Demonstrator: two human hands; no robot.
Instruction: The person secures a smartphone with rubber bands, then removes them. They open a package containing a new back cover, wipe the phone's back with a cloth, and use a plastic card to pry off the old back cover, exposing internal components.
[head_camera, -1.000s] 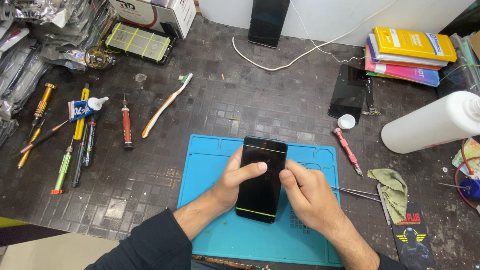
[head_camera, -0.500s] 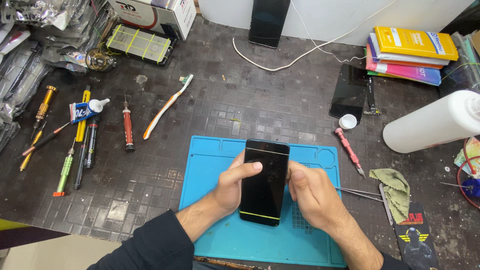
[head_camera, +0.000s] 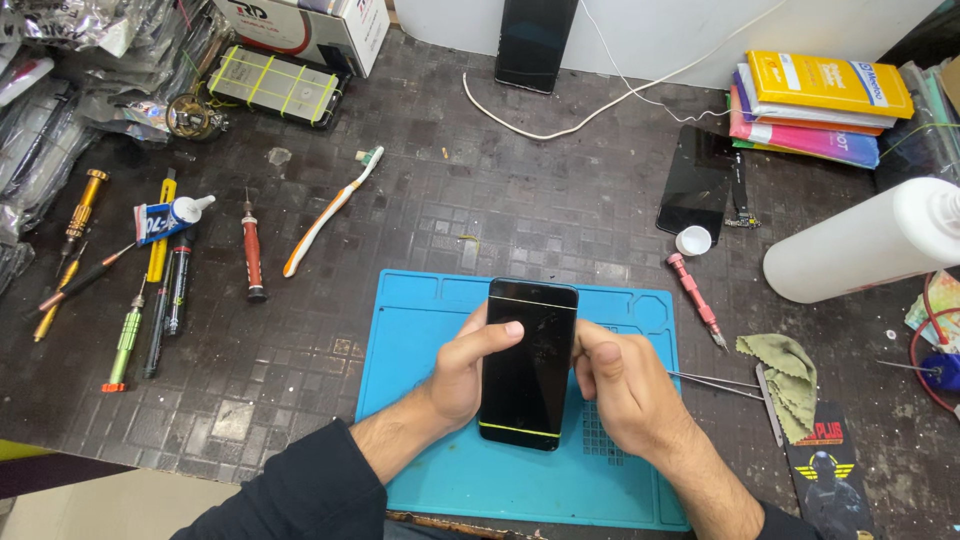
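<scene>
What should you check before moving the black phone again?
1. Left hand grips the black phone, thumb across the glass: ok.
2. Right hand holds the phone's other edge: ok.
3. Phone is above the blue mat: ok.
4. Tweezers lie clear, right of the mat: ok.
5. Glass free of cracks: cannot tell.
</scene>
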